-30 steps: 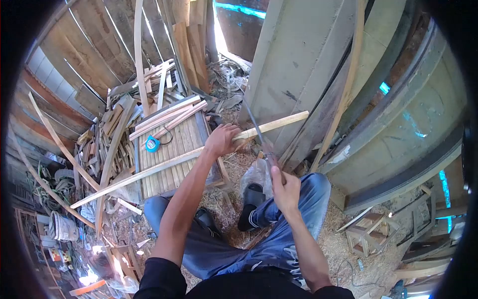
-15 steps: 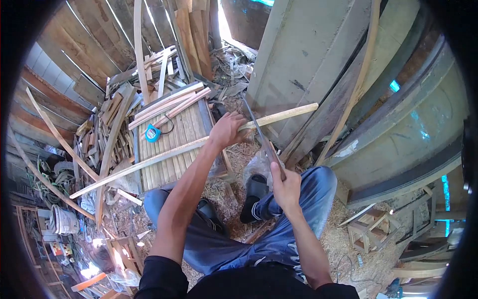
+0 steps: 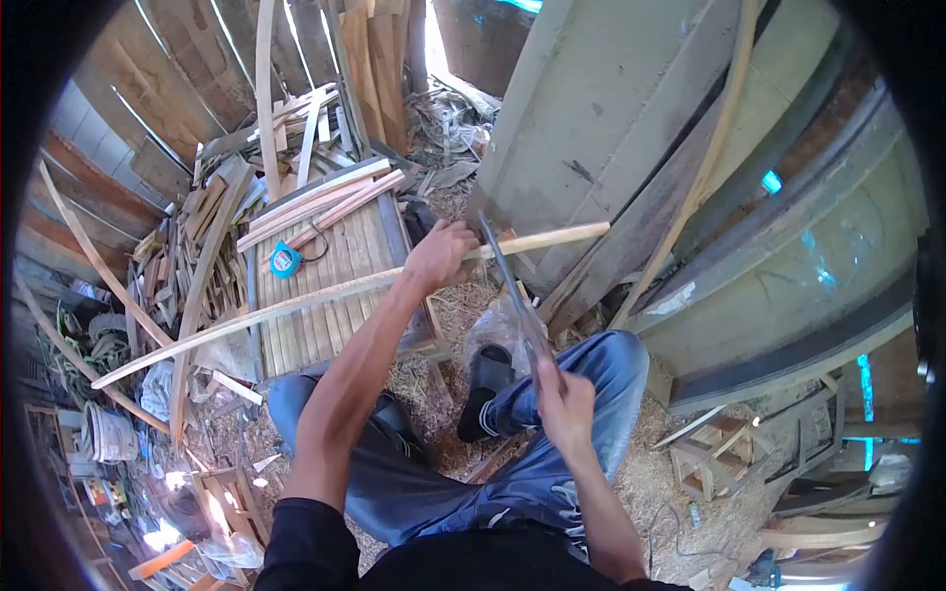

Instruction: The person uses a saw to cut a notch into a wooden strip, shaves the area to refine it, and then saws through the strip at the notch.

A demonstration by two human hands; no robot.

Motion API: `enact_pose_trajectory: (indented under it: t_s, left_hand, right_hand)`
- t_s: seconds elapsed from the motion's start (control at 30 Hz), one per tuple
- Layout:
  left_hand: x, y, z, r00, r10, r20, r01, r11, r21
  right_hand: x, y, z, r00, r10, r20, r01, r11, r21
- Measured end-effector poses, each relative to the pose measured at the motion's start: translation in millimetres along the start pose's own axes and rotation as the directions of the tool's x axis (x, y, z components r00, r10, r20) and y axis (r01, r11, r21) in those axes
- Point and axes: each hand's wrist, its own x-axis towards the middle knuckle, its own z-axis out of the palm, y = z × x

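Observation:
My left hand (image 3: pixel 440 258) grips a long, narrow wooden strip (image 3: pixel 325 292) that lies slantwise over a slatted wooden panel (image 3: pixel 325 330). The strip's right end sticks out past the panel's edge. In my right hand (image 3: pixel 566 404) is the handle of a handsaw (image 3: pixel 517 295), its long dark blade seen nearly edge-on. That blade crosses the strip just right of my left hand; tooth contact is too fine to make out. A blue tape measure (image 3: pixel 286 260) rests on the panel beside several shorter wooden strips (image 3: pixel 320 205).
A heap of offcuts (image 3: pixel 202 231) lies behind the panel at left. Large grey boards (image 3: pixel 581 118) lean at right, with a curved panel (image 3: pixel 788 315) beside them. A small wooden frame (image 3: pixel 711 453) stands on the shavings-covered floor (image 3: pixel 641 492).
The handsaw's handle has moved slightly down and toward me, its blade still across the strip. My left hand keeps its hold. The whole view has shifted slightly.

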Motion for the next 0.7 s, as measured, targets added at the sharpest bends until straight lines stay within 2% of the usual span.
enact_pose_trajectory:
  t_s: [0.1, 0.17, 0.23, 0.3, 0.43, 0.5, 0.53, 0.67, 0.7]
  left_hand:
    - [2, -2, -3, 0.998, 0.066, -0.026, -0.063, 0.992, 0.106]
    - [-1, -7, 4, 0.987, 0.061, -0.149, -0.055, 0.998, 0.041]
    - [0, 1, -3, 0.988, 0.042, -0.149, -0.035, 0.998, 0.052]
    - [-2, 6, -8, 0.985, -0.022, -0.169, 0.035, 0.997, 0.074]
    - [-12, 15, -11, 0.981, -0.057, -0.184, 0.068, 0.996, 0.052]
    - [-9, 19, -9, 0.968, -0.164, -0.19, 0.159, 0.986, -0.039]
    - [-8, 20, -4, 0.96, -0.24, -0.143, 0.221, 0.966, -0.136]
    - [-18, 24, 10, 0.963, -0.135, -0.233, 0.121, 0.99, -0.076]
    - [-19, 24, 9, 0.964, -0.147, -0.223, 0.13, 0.987, -0.092]
  right_hand:
    - [56, -19, 28, 0.994, -0.104, -0.042, 0.102, 0.994, -0.042]
    - [68, -37, 32, 0.994, -0.095, -0.048, 0.093, 0.995, -0.034]
    - [71, -43, 29, 0.996, -0.081, -0.044, 0.08, 0.996, -0.037]
    - [67, -39, 28, 0.992, -0.123, -0.036, 0.121, 0.992, -0.046]
    - [58, -20, 38, 0.991, -0.13, -0.022, 0.13, 0.991, -0.007]
    - [53, -11, 36, 0.992, -0.115, -0.054, 0.118, 0.992, 0.053]
    - [51, -3, 35, 0.986, -0.153, -0.07, 0.156, 0.987, 0.047]
    - [39, 2, 27, 0.992, -0.102, -0.07, 0.107, 0.992, 0.068]
    - [36, -2, 29, 0.982, -0.162, -0.098, 0.167, 0.984, 0.055]
